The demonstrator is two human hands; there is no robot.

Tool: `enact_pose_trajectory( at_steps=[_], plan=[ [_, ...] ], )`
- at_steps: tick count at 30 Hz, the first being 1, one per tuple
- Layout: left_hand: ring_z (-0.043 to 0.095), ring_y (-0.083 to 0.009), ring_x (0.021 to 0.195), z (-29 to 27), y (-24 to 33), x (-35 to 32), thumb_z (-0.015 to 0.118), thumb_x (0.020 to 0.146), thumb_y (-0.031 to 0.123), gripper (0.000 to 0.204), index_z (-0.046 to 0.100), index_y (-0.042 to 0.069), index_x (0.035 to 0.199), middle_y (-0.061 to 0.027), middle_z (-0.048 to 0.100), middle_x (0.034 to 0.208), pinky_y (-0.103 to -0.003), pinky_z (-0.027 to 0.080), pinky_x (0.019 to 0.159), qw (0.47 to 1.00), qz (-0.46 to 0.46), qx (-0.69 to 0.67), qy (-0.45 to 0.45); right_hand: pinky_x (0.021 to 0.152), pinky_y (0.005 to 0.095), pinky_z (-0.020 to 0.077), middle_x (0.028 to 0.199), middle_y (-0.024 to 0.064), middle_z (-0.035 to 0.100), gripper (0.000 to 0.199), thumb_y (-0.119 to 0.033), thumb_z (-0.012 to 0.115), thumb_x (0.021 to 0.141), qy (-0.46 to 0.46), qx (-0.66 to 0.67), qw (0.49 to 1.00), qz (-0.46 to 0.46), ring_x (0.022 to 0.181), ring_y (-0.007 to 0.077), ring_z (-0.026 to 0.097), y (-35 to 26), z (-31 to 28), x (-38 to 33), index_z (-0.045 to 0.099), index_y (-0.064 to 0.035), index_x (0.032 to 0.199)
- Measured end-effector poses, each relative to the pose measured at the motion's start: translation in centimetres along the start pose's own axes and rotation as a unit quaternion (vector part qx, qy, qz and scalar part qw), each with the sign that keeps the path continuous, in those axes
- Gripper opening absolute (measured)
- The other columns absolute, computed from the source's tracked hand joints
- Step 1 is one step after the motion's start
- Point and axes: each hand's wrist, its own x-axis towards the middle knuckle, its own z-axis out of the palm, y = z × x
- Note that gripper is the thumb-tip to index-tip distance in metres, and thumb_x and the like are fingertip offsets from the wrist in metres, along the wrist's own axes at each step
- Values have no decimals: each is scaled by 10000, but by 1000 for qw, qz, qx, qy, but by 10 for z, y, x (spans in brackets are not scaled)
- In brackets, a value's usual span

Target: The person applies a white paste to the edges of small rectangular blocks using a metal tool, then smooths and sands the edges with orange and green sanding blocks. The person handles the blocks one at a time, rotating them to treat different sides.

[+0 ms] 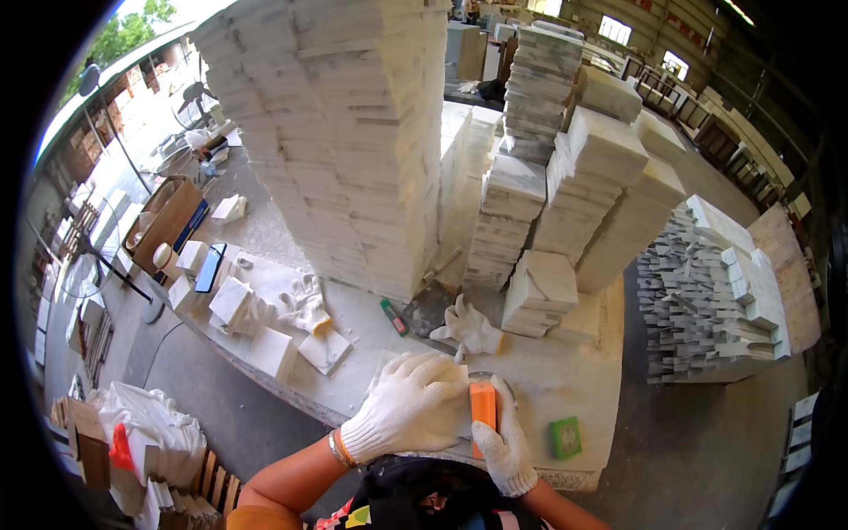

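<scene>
Both my hands wear white knitted gloves. My left hand (411, 402) curls over a white stone tile (380, 367), mostly hidden beneath it at the near edge of the worktable. In my right hand (505, 442) is an orange rectangular block (483, 406), upright against the tile's right side, with thumb and fingers along it. A green square block (565, 437) lies to the right of that hand. Beyond my hands rest a loose white glove (468, 329) and a small green-and-red block (394, 317). Another loose glove (306, 303) is farther left.
A tall stack of white tiles (344, 150) rises behind the worktable (583, 380), with shorter stacks (539, 291) to its right. Loose tiles (272, 353) and a phone (210, 268) lie at the left. A tile pallet (707, 300) stands right; a fan (84, 276) stands left.
</scene>
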Motion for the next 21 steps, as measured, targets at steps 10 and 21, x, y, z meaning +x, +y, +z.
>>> enact_pose_trajectory(
  at_steps=[10, 21],
  plan=[
    [547, -376, 1260, -4, 0, -3, 835, 649, 361, 603, 691, 141, 1191, -122, 596, 1313, -509, 426, 1047, 1000, -4, -2, -3, 1191, 348, 278, 1530, 158, 423, 777, -354, 566, 1020, -45, 0, 999, -4, 1411, 238, 394, -5, -5, -8, 237, 74, 1579],
    [552, -379, 1249, -7, -4, -14, 833, 656, 384, 625, 684, 137, 1210, -122, 596, 1296, -506, 426, 1053, 1000, -7, -18, 10, 1201, 369, 267, 1530, 155, 412, 752, -312, 550, 1015, -34, 37, 998, 34, 1429, 247, 374, -10, 6, -8, 234, 57, 1589]
  ],
)
